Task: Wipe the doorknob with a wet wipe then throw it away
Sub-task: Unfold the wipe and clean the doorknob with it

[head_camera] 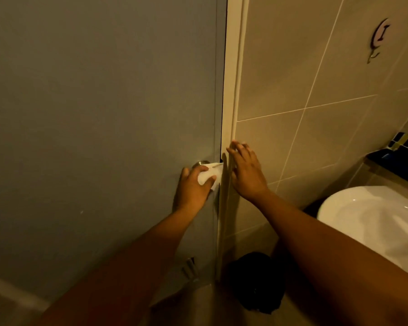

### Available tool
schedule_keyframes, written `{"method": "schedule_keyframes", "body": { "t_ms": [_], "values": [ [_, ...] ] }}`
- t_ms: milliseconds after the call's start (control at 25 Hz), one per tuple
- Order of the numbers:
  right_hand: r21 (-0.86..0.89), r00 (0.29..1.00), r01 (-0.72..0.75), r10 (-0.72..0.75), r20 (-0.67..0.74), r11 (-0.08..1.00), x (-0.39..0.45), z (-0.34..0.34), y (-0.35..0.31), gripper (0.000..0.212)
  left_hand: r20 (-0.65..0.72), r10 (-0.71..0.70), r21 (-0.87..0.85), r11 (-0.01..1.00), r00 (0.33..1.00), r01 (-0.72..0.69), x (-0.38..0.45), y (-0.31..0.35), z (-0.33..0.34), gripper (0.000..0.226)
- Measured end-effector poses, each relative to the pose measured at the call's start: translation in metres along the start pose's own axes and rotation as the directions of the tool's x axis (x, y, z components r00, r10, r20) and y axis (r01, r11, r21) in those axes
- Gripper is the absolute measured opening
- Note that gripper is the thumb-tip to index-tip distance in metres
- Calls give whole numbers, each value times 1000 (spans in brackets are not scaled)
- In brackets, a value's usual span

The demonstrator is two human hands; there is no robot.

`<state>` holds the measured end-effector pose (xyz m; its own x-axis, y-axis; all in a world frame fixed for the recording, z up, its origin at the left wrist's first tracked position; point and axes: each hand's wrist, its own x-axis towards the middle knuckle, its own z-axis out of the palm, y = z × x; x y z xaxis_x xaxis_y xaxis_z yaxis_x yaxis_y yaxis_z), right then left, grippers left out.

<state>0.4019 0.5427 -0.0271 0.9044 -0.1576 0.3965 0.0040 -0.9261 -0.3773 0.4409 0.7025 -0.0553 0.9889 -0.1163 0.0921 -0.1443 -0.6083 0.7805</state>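
Head cam: your left hand [193, 187] is curled around a white wet wipe [209, 176], pressing it vs the metal doorknob [200, 164] on the grey door [104, 114]; only the knob's top shows above the wipe. Your right hand [245, 172] is loose, fingers spread, gripping nothing, w/ fingertips touching the cream door frame [232, 78] just right of the knob. Beige tiled wall [316, 78] w/ a hook [378, 38] up top. White sink [372, 220] at right. Dark object [257, 281] on floor below the frame, unclear what.
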Motion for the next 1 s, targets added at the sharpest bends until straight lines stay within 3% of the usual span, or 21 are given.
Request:
{"method": "schedule_keyframes", "body": {
  "t_ms": [80, 200, 320, 400, 560, 640, 720, 800, 880, 1000],
  "values": [
    [153, 1000, -11, 14, -18, 988, -6, 9, -4, 48, 42, 135, 184, 973, 990, -141, 3, 1, -6, 41],
    [250, 1000, 7, -2, -19, 968, -10, 18, -14, 30, 23, 108, 44, 993, 994, -109, 2, 7, -20, 41],
    [414, 994, -94, 65, 84, 905, -17, 29, -27, 32, 102, 87, 11, 996, 991, -88, 7, 1, -33, 33],
    [545, 980, -193, 137, 142, 816, -18, 34, -31, 37, 190, 97, -5, 995, 977, -98, 4, -1, -39, 41],
    [661, 939, -337, 293, 181, 671, -24, 46, -30, 36, 168, 139, 61, 987, 976, -151, 3, 6, -38, 49],
    [647, 940, -330, 299, 162, 687, -28, 47, -29, 35, 167, 191, 139, 967, 967, -215, 2, 9, -38, 51],
    [504, 981, -192, 171, 88, 842, -26, 41, -28, 35, 155, 173, 78, 979, 973, -187, 1, 4, -34, 48],
    [223, 991, 100, -116, 62, 970, -17, 33, -28, 33, 129, 36, -77, 997, 991, -26, -3, -9, -23, 39],
    [38, 947, 290, -292, 130, 956, -10, 28, -28, 30, 122, -131, -209, 966, 984, 154, -6, -17, -11, 34],
    [142, 981, 139, -156, 119, 980, -12, 31, -24, 33, 102, -123, -282, 948, 987, 147, -9, -21, -5, 45]
  ]
}}
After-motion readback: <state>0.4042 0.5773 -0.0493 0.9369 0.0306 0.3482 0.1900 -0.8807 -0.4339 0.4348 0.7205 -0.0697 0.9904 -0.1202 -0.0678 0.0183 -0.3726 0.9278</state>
